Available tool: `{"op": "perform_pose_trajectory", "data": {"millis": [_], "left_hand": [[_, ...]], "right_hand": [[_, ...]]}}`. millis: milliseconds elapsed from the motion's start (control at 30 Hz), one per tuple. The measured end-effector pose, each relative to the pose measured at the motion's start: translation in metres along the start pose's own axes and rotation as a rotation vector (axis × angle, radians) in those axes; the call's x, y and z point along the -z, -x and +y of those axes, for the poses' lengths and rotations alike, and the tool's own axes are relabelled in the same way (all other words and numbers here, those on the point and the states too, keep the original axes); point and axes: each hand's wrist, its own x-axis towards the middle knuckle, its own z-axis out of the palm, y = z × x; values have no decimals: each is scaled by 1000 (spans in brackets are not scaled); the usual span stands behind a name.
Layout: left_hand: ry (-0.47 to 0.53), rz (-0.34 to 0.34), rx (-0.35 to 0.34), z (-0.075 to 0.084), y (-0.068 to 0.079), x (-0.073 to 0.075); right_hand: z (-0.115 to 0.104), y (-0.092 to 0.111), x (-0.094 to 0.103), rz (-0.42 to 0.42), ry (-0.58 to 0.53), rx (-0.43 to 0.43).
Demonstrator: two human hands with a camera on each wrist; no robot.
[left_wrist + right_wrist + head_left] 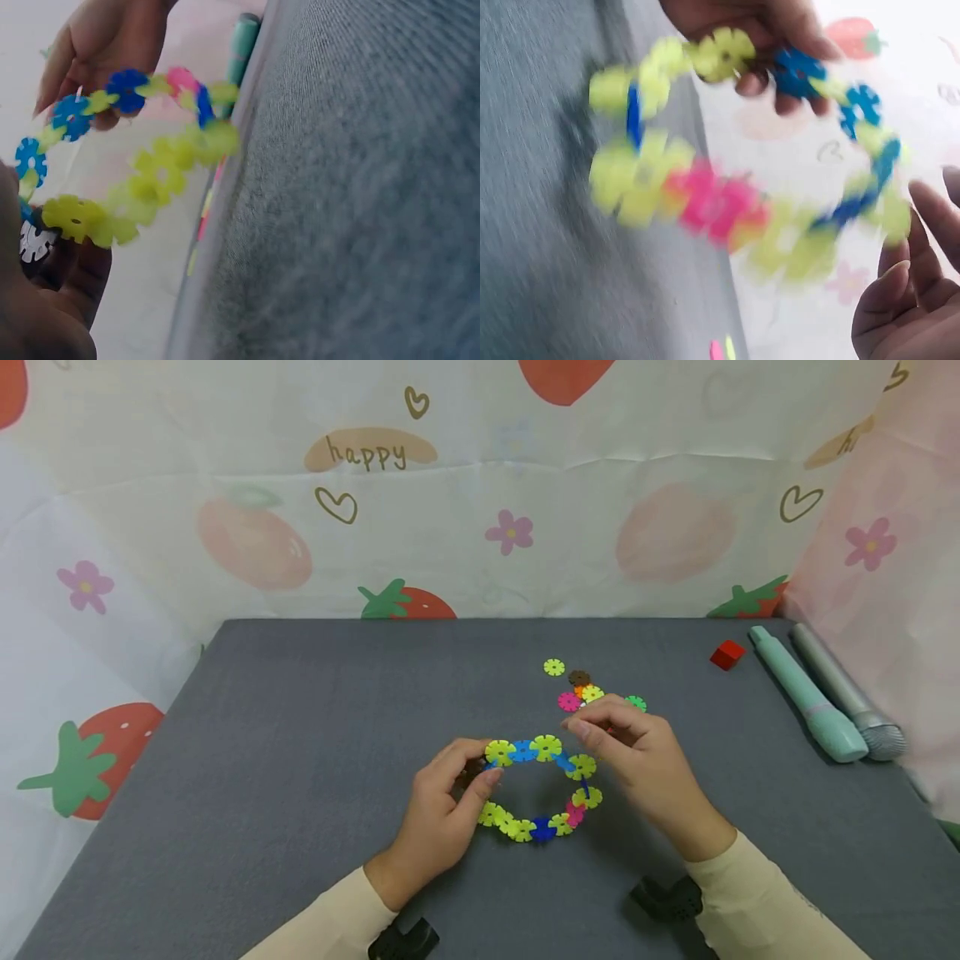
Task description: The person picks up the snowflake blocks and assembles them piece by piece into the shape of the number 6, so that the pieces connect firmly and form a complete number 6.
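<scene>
A closed ring of interlocking snowflake discs (545, 747), mostly yellow-green with blue and pink ones, is held up above the table. My left hand (446, 806) pinches its left side between thumb and fingers. In the left wrist view, a white disc (36, 244) and a dark one show beside those fingers. My right hand (648, 764) is at the ring's upper right, fingers loosely bent, with nothing visible between them. From the right wrist view, its fingertips (900, 274) are right by a yellow disc of the ring, with thumb and fingers apart.
Several loose discs (569, 702) in mixed colours lie beyond the right hand, partly hidden by it. At the right side of the grey table (300, 718) are a red cube (727, 655), a mint microphone (810, 697) and a silver microphone (847, 693). Printed cloth hangs behind.
</scene>
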Motion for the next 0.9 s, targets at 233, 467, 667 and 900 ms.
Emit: {"op": "perform_pose_trajectory", "data": {"millis": [233,467,667,900], "left_hand": [[143,28,317,-9,0,8],[2,-54,566,-16,-3,16],[-333,-120,476,-19,-3,20],[-427,-229,451,-18,-3,22]], "right_hand": [[14,-8,27,130,-8,-193],[40,-16,57,183,-8,-273],[61,-18,74,228,-89,-266],[77,-17,87,269,-115,-246]]}}
